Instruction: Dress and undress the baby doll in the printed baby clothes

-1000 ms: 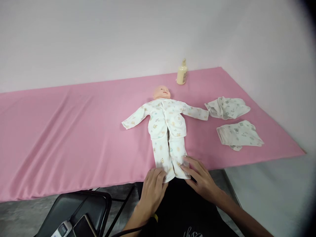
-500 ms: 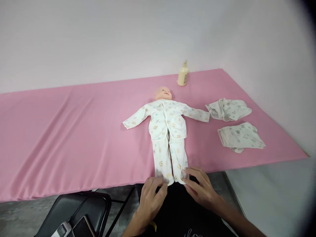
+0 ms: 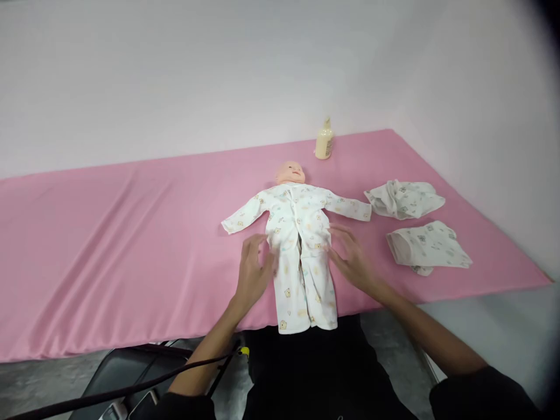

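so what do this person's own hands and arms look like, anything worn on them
The left hand and right hand wear no gloves. The left forearm and right forearm are bare, below a black left sleeve and black right sleeve. A dark cable crosses the left forearm in view.

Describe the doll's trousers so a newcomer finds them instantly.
On the pink cloth, find the doll's head. Toward the near edge, past the white jacket, lie the trousers: white, printed, cuffs by that edge. Unlike the sleeved jacket, they have two legs.
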Motion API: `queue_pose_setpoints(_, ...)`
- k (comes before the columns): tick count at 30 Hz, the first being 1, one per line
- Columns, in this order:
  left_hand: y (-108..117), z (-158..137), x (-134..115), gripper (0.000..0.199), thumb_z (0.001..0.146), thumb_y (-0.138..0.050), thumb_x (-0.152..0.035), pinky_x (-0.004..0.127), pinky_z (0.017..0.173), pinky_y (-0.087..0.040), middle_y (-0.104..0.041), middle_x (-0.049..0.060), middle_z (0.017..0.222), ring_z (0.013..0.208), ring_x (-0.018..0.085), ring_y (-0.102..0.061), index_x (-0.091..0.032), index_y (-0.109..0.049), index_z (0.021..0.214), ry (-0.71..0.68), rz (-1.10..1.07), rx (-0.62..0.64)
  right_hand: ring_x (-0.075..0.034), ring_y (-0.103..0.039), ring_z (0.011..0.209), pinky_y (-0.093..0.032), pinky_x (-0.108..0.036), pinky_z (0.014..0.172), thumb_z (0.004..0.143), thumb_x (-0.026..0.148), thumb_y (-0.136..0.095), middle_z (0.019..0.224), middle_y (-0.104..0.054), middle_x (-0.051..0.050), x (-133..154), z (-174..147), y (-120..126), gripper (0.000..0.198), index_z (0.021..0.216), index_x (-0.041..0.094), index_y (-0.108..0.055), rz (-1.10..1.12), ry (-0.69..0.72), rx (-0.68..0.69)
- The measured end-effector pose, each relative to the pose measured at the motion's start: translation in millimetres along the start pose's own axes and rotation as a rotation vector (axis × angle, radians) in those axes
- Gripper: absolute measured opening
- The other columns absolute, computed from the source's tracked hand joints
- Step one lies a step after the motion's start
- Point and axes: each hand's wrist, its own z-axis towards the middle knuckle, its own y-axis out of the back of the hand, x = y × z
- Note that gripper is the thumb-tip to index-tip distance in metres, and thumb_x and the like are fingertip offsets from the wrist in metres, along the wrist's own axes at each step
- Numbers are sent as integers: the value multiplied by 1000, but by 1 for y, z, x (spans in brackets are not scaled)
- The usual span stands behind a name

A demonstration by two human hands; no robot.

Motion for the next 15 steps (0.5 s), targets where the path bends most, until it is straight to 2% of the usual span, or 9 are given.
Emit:
queue_pose_setpoints(2,-7,32,-1,40,97,-49,-43,42,106,-46,-51,10,138,133,23,-45,-25,-51,133,-42,-1,3,-27,-51,131,-45,-46,108,95,38,-55,138,-56,-12,-5,27,-11,36,128,22,-56,-17,3,-12)
queue_pose_setpoints(4,-14,64,-3,45,98,-46,-45,42,113,-41,-47,11,143,138,23,-42,-24,-48,138,-55,11,6,-26,-50,132,-42,-44,110,96,40,-53,141,-55,-12,-9,54,-22,38,128,21,-57,-34,-30,-29)
queue_pose_setpoints(8,-30,121,-5,56,97,-45,-47,47,123,-26,-34,13,157,149,27,-28,-19,-43,145,8,134,69,-28,-47,135,-37,-42,112,97,44,-45,143,-54,-16,-18,107,-38,49,135,14,-53,-4,-173,-35)
queue_pose_setpoints(12,-47,149,-1,63,97,-39,-52,47,126,-19,-28,16,161,153,30,-20,-15,-40,148,74,202,149,-30,-47,135,-35,-42,110,98,45,-40,145,-53,-17,-35,144,-50,50,138,15,-50,-72,-343,23)
queue_pose_setpoints(15,-56,154,5,65,99,-31,-54,46,126,-14,-22,15,164,155,28,-13,-15,-37,150,104,173,212,-28,-58,119,-40,-39,102,99,43,-38,125,-66,-16,-48,155,-58,41,120,15,-61,-93,-377,78)
